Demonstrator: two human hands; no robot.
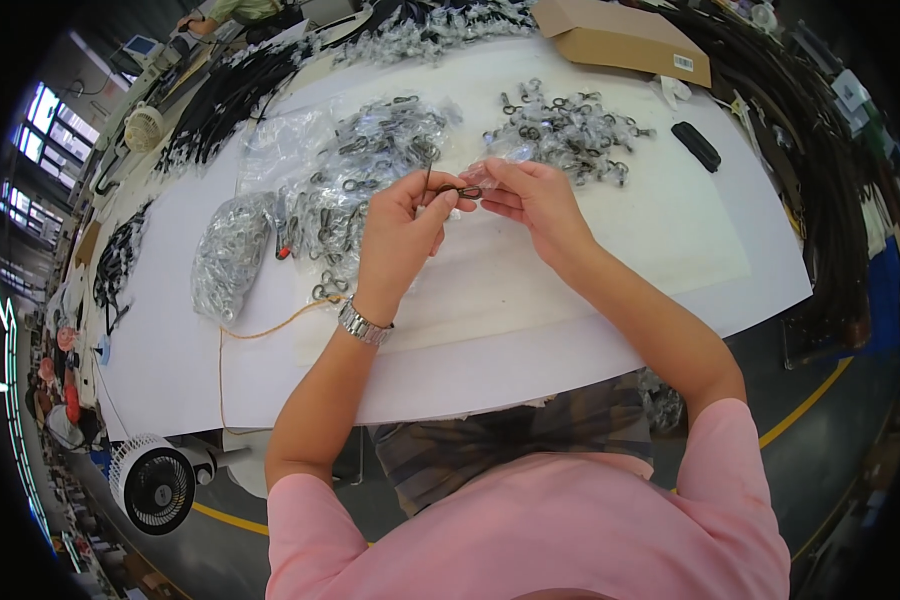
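Above the white table, both hands meet at a dark metal snap hook [466,192]. My left hand [395,225], with a silver watch on its wrist, pinches the hook's left end between thumb and fingers. A thin dark rod [428,180] sticks up from the same fingers; its kind cannot be made out. My right hand [540,205] is closed on a crumpled piece of clear plastic wrap [478,176] at the hook's right end. Just beyond the right hand lies a pile of plastic-wrapped metal hooks [570,135]. A larger pile of wrapped hooks [390,135] spreads behind and beside my left hand.
A full clear plastic bag [232,260] sits at the left, near an orange-tipped tool [283,248] and a tan cord [270,328]. Far right are a cardboard box [620,45] and a black case [696,147]. Dark straps [235,95] line the far left; a fan [160,488] stands lower left.
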